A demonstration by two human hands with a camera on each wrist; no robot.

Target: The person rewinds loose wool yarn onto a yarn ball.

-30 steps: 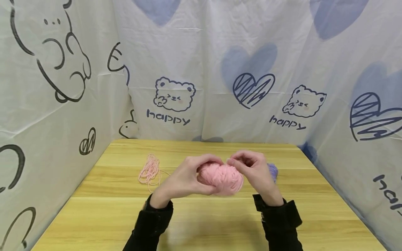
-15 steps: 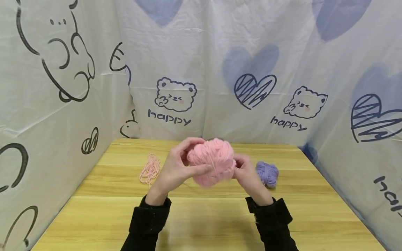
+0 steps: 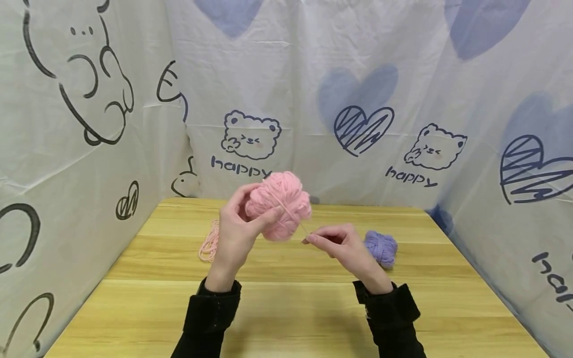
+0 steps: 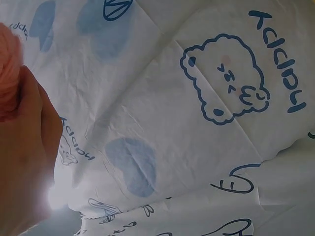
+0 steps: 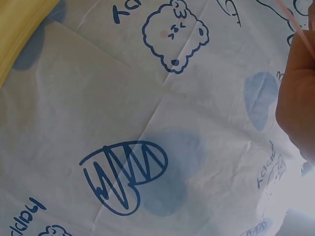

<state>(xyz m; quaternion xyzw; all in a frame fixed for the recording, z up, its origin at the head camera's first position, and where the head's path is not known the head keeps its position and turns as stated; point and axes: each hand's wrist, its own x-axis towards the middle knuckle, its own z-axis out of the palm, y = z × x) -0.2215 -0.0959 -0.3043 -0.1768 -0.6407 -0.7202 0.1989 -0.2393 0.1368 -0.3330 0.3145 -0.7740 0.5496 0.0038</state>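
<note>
My left hand (image 3: 237, 228) grips a ball of pink yarn (image 3: 286, 196) above the table, its thumb across the near face. A strand of pink yarn (image 3: 303, 227) runs from the ball down to my right hand (image 3: 342, 246), which pinches it between thumb and fingertips. In the left wrist view, part of the pink ball (image 4: 9, 73) shows at the left edge beside the hand. The right wrist view catches the strand (image 5: 295, 24) passing over the hand (image 5: 298, 98) at the right edge.
Behind my right hand lies a ball of purple yarn (image 3: 381, 248). Loose loops of pink yarn (image 3: 209, 243) lie on the wooden table (image 3: 286, 308) at left, partly hidden by my left hand. White printed curtains (image 3: 309, 99) close off the back and both sides.
The pink ball has risen, turned and moved left in my left hand. My right hand has come away from it, drawing a strand out. The purple ball now shows more fully.
</note>
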